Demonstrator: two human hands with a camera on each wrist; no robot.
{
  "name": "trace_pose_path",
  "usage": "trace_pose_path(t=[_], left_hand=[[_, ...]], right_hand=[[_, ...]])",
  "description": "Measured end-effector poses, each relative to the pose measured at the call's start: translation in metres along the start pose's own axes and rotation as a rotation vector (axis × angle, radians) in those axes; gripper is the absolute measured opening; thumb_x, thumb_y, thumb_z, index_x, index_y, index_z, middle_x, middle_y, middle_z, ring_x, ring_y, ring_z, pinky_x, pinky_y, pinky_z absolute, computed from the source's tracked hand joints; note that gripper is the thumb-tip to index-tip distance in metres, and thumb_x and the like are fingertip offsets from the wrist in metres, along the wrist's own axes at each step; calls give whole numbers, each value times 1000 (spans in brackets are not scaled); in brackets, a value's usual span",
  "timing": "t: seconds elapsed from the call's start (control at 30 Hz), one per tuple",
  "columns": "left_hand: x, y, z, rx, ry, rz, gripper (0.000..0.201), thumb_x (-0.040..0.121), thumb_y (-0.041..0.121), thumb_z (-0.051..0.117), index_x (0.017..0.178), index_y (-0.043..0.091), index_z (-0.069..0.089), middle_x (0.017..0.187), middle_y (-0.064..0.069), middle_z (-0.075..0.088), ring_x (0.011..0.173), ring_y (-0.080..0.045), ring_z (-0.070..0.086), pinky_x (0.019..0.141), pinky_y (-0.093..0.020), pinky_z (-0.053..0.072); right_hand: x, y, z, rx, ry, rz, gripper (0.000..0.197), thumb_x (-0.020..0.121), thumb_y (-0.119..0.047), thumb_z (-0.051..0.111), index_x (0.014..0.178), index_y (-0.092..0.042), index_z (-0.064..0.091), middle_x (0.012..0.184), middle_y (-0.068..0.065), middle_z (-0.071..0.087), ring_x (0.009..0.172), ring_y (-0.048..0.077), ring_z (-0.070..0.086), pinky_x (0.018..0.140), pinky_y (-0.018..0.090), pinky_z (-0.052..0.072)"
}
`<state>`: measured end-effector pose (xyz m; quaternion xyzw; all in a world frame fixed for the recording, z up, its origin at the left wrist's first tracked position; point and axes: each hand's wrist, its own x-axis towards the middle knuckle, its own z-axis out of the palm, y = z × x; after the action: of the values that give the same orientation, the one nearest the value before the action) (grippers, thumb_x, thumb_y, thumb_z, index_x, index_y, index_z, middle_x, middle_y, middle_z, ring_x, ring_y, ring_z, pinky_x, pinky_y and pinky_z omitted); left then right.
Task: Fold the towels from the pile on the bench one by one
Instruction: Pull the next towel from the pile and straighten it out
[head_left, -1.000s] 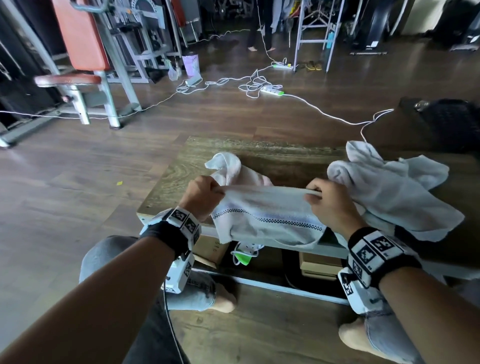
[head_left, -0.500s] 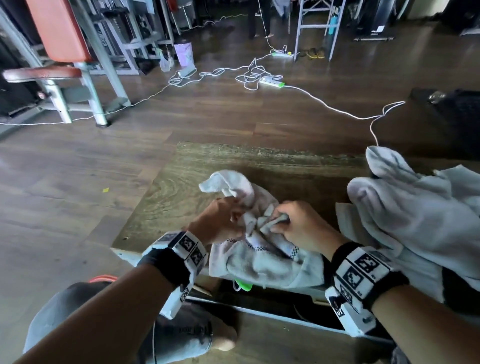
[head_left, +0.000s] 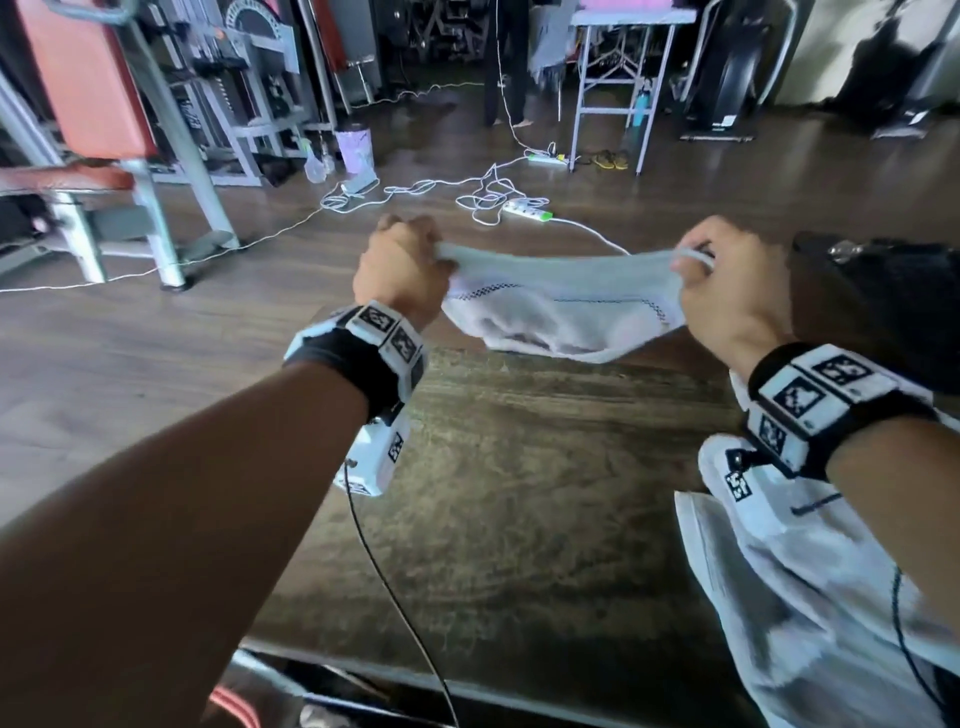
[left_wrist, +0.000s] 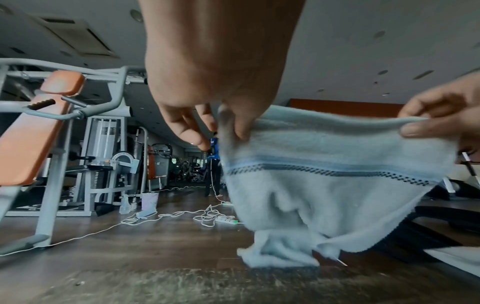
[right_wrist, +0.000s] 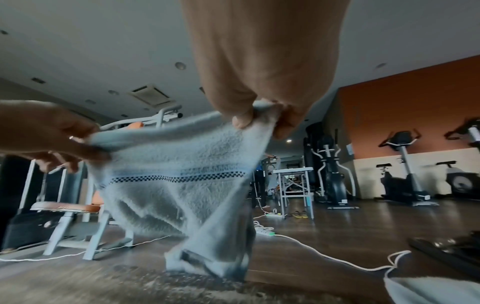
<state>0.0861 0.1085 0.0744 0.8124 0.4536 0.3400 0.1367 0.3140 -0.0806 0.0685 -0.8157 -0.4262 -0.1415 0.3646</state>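
Above the bench's (head_left: 519, 493) far edge, the head view shows the left hand (head_left: 402, 270) and right hand (head_left: 727, 291) pinching the towel's (head_left: 561, 306) top corners, no fold made yet; the pile (head_left: 810, 597) is cut off at right. In the left wrist view the towel's (left_wrist: 324, 185) hem touches the bench, blurred. The right wrist view shows one crumpled corner of the pile (right_wrist: 428, 288).

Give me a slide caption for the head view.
Both hands pinch a white towel's top corners above the bench.

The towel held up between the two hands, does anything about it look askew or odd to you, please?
Slightly. Both hands, left hand and right hand, pinch the top corners of the towel, but its lower part hangs bunched and twisted, the bottom edge touching the bench unevenly. No damage shows.
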Motion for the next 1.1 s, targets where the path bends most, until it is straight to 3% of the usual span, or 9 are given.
trace_pose_path(t=[0.13,0.33,0.43,0.5,0.67,0.77,0.87,0.97,1.1], left_hand=[[1,-2,-6,18,25,-45,22,76,34,72,93,23,64,100,-9,67,89,-35,64,75,-37,52],[-5,12,-1,-382,-66,-222,11,85,14,56,94,13,52,79,-20,69,46,-33,67,43,-45,57],[2,16,-2,-580,-90,-340,19,85,4,48,103,8,49,92,-23,69,55,-33,70,53,-48,60],[7,16,-6,-629,-13,-314,17,79,9,50,94,17,49,100,-18,67,70,-31,71,66,-49,61],[9,0,-6,-643,169,-258,20,79,19,57,75,27,40,84,-7,60,80,-28,63,83,-47,57],[8,-9,0,-651,60,-345,22,67,28,66,73,22,46,88,-15,66,87,-35,68,81,-52,58],[2,-1,6,-722,-78,-358,28,81,11,73,73,16,47,74,-11,63,73,-28,64,80,-51,59],[-1,9,13,-825,-103,-319,32,84,8,73,71,17,45,81,-4,64,76,-20,62,80,-41,59],[-6,2,16,-823,-38,-299,33,81,6,74,67,18,47,75,-4,64,76,-19,63,79,-40,58]], right_hand=[[-1,10,-12,-111,6,-7,2,95,-21,61,97,-21,62,106,4,63,98,37,57,75,42,48],[1,16,-10,-200,-92,61,16,96,-35,61,96,-21,69,109,10,62,103,38,58,78,43,49],[7,21,-8,-227,-173,124,34,94,-49,60,84,-18,68,97,11,66,95,38,59,73,39,48],[9,18,-7,-175,-210,154,41,93,-54,60,77,-16,65,87,7,65,89,37,59,72,37,46],[14,2,11,-60,-189,94,34,92,-44,59,73,-15,60,72,3,61,82,38,60,66,34,45],[17,2,18,90,-176,129,16,89,-34,61,79,-26,70,75,3,70,76,34,70,72,43,59],[22,13,12,214,-65,168,13,83,-26,63,76,-21,72,73,5,73,75,30,73,75,49,61],[21,23,-2,273,57,156,12,85,-18,63,85,-18,75,79,8,75,76,26,74,80,46,60],[8,26,-15,220,-75,103,11,90,-16,67,93,-14,77,81,4,73,83,24,70,79,34,55]])
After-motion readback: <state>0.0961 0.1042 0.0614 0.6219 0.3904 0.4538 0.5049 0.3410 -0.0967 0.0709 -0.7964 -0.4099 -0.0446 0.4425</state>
